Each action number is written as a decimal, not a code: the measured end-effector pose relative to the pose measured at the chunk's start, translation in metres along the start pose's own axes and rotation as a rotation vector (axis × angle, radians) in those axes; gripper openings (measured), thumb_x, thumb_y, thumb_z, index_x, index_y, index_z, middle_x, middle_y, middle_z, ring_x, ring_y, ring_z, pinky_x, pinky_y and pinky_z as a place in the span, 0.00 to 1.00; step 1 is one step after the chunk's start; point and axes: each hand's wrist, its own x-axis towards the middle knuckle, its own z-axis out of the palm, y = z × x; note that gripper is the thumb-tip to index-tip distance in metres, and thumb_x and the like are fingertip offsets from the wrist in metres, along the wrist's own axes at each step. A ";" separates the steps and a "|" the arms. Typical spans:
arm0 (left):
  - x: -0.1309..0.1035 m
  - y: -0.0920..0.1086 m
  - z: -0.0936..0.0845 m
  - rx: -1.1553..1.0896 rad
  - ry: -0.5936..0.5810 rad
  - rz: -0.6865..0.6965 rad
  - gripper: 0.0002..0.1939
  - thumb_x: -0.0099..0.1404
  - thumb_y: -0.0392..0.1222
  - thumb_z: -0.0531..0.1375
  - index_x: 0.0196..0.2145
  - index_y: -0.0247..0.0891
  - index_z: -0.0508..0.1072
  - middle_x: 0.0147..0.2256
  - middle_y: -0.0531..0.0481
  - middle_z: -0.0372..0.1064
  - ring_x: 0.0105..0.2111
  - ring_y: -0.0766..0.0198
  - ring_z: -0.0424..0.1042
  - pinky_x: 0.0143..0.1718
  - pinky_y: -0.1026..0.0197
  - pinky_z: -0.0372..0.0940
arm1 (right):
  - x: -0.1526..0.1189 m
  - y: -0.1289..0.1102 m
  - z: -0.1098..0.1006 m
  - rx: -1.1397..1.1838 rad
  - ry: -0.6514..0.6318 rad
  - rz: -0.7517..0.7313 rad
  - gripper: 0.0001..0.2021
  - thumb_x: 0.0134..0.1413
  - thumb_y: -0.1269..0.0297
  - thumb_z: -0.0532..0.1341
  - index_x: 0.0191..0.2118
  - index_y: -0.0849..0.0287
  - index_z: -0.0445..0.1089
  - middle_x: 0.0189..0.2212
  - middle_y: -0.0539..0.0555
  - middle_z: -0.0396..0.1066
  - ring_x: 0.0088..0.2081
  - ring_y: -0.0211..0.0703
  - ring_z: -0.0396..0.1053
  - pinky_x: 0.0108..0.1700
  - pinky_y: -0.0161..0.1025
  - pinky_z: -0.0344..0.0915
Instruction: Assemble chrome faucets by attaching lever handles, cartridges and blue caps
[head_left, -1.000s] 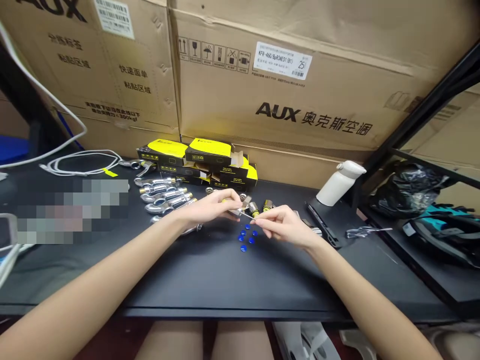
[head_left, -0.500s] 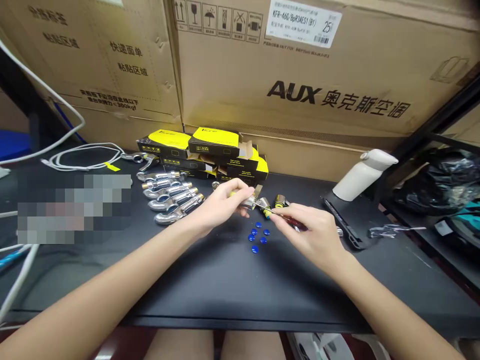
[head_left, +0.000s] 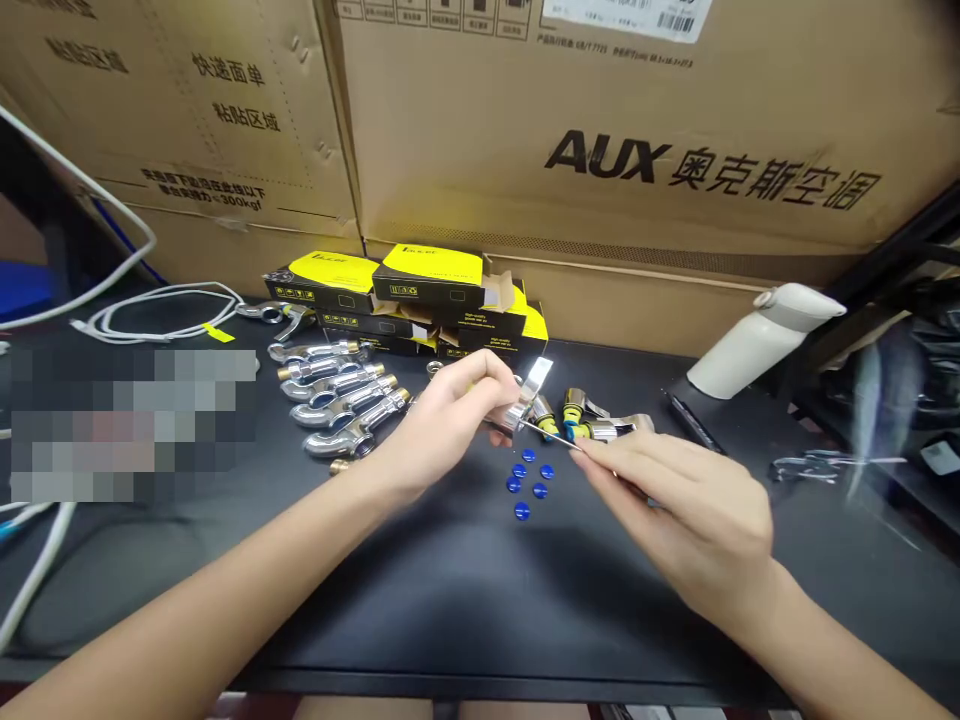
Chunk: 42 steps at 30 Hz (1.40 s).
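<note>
My left hand is closed around a small chrome tap handle, whose flat lever sticks up past the fingers. My right hand grips a thin screwdriver. Its shaft points left, with the tip at the chrome body; whether it sits inside cannot be made out. The screwdriver's grip is mostly hidden by the fingers. Below the hands lie several round blue caps. Just behind the shaft are several more chrome tap handles with yellow and black bands.
Several curved chrome tap bodies lie left of my left hand. Yellow-and-black boxes are stacked behind. A white bottle, a black pen-like object and a bundled cable lie right. White cable coils at left; large cartons form the back.
The view has tilted down and closer. My right hand has shifted right and drawn back a little with the screwdriver. The chrome lever in my left hand has turned and shows more clearly.
</note>
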 end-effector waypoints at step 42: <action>0.015 -0.015 -0.016 -0.357 0.346 -0.165 0.06 0.56 0.39 0.62 0.31 0.35 0.68 0.33 0.52 0.67 0.34 0.66 0.68 0.40 0.58 0.69 | 0.004 0.020 0.027 0.524 -0.464 0.599 0.09 0.59 0.60 0.59 0.34 0.60 0.70 0.19 0.46 0.59 0.21 0.33 0.55 0.24 0.32 0.53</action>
